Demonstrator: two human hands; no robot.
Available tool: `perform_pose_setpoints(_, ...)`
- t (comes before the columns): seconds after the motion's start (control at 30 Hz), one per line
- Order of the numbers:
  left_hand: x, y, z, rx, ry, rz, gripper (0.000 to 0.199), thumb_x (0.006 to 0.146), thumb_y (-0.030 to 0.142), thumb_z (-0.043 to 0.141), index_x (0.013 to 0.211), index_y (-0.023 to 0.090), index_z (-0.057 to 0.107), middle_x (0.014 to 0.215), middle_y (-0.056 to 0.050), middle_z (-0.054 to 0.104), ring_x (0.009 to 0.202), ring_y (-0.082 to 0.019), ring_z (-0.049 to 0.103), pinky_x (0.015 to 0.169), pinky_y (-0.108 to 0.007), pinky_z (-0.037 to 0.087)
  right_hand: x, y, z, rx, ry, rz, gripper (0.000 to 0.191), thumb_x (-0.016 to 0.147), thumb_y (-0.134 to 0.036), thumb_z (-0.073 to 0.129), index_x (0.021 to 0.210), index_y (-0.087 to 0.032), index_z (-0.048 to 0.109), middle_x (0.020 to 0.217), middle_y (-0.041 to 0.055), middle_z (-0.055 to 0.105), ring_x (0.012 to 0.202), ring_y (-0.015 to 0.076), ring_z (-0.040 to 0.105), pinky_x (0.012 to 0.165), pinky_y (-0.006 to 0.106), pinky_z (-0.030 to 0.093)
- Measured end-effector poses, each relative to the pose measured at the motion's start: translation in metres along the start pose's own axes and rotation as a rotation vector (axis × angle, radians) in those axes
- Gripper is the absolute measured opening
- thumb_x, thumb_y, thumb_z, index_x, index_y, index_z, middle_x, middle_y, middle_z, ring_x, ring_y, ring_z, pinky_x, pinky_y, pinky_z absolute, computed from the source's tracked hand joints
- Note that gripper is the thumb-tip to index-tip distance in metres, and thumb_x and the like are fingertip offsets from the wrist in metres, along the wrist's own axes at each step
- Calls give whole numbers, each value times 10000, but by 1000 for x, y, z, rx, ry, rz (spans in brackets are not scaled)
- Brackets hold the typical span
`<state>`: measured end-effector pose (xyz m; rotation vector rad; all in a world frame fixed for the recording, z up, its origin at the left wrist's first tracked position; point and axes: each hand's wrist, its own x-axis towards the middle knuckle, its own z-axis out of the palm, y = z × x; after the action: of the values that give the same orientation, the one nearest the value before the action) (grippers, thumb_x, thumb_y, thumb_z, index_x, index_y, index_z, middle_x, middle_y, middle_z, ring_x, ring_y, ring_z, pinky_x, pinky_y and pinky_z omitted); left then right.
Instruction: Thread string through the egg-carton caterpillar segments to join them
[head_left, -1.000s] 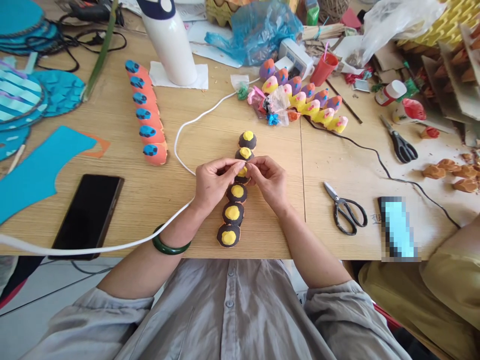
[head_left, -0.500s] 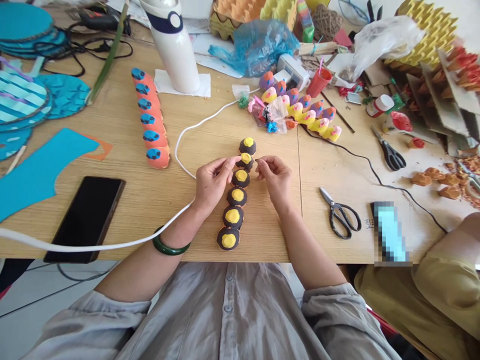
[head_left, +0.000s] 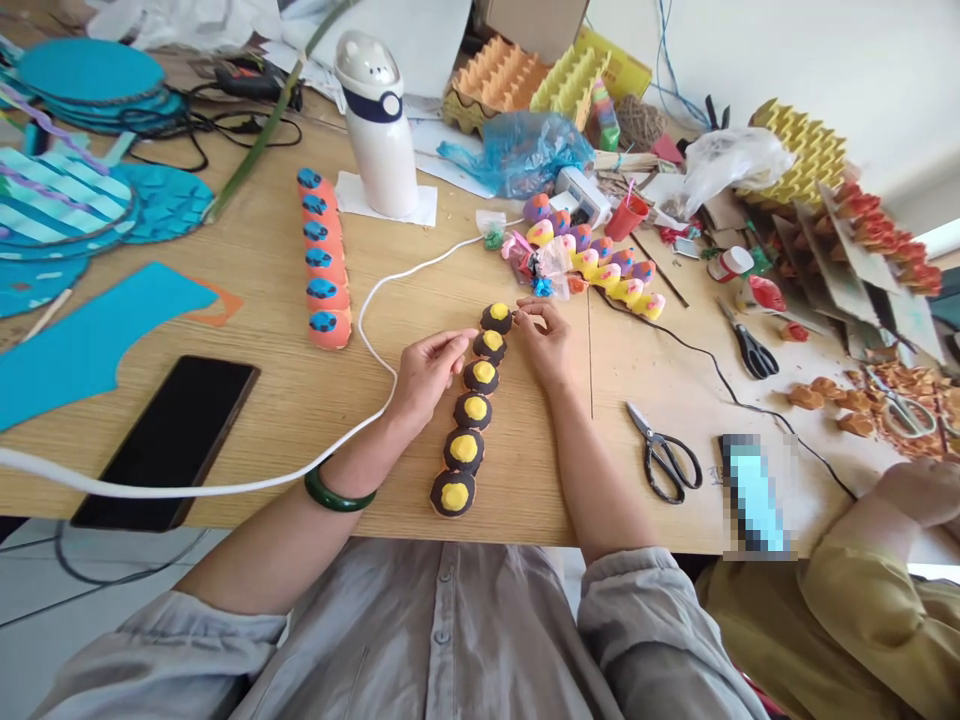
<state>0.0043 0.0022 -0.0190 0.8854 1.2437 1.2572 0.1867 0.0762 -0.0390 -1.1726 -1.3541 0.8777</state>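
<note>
A row of dark brown cups with yellow clay blobs on top (head_left: 478, 378) runs away from me, joined in one strip on the table. My left hand (head_left: 429, 375) is closed in a pinch just left of the second cup from the far end; whatever is between its fingertips is too small to make out. On the other side, my right hand (head_left: 544, 338) pinches at the right edge of the farthest cup. A tiny dark speck shows at its fingertips, too small to name.
An orange strip with blue spots (head_left: 325, 262) lies left, near a white cable (head_left: 363, 318) and phone (head_left: 176, 435). Black-handled scissors (head_left: 667, 455) lie right. Behind stand a white bottle (head_left: 381, 150) and painted purple-and-yellow cups (head_left: 600, 265). A co-worker's arm (head_left: 877, 515) rests at right.
My right hand has moved from beside the second cup to the farthest cup. My left fingertips have drawn slightly away from the second cup. The whole view has shifted a little.
</note>
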Motion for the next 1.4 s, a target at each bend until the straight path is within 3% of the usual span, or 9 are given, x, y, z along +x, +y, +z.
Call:
perform_pose_setpoints(0.2, -5, 1, -2, 211, -105, 121, 531, 750, 465, 847, 1193, 178, 790, 633, 76, 375, 597, -93, 355, 600, -243, 345, 6, 4, -5, 22, -30, -5, 304, 816, -512, 754, 782, -219, 680, 1134, 91, 717, 1101, 223, 680, 899, 371, 602)
perform_pose_setpoints(0.33, -6, 4, -4, 371, -111, 166, 572, 745, 467, 845, 1241, 194, 768, 624, 91, 342, 591, -102, 359, 647, -258, 350, 10, 5, -4, 2, -95, -11, 303, 821, -513, 751, 787, -219, 689, 1122, 88, 731, 1108, 220, 685, 966, 390, 592)
perform_pose_setpoints(0.47, -6, 3, -4, 465, -132, 185, 547, 749, 447, 831, 1229, 193, 760, 631, 94, 350, 593, -105, 374, 651, -264, 337, 11, 6, -3, 1, -126, -4, 290, 825, -499, 749, 789, -217, 691, 1119, 84, 735, 1096, 216, 693, 936, 379, 609)
perform_pose_setpoints(0.83, -6, 1, -4, 500, -162, 156, 427, 731, 429, 837, 1075, 207, 716, 662, 97, 364, 608, -107, 401, 668, -265, 347, 11, 1, -3, -5, -178, -4, 254, 835, -464, 746, 805, -219, 690, 1074, 69, 746, 1006, 195, 708, 806, 325, 637)
perform_pose_setpoints(1.4, -5, 1, -4, 531, -194, 154, 314, 737, 387, 784, 983, 216, 690, 638, 96, 365, 585, -108, 396, 645, -269, 332, 16, -5, -6, -118, -247, -15, 198, 857, -403, 705, 812, -213, 673, 1105, 78, 740, 1017, 197, 697, 752, 303, 601)
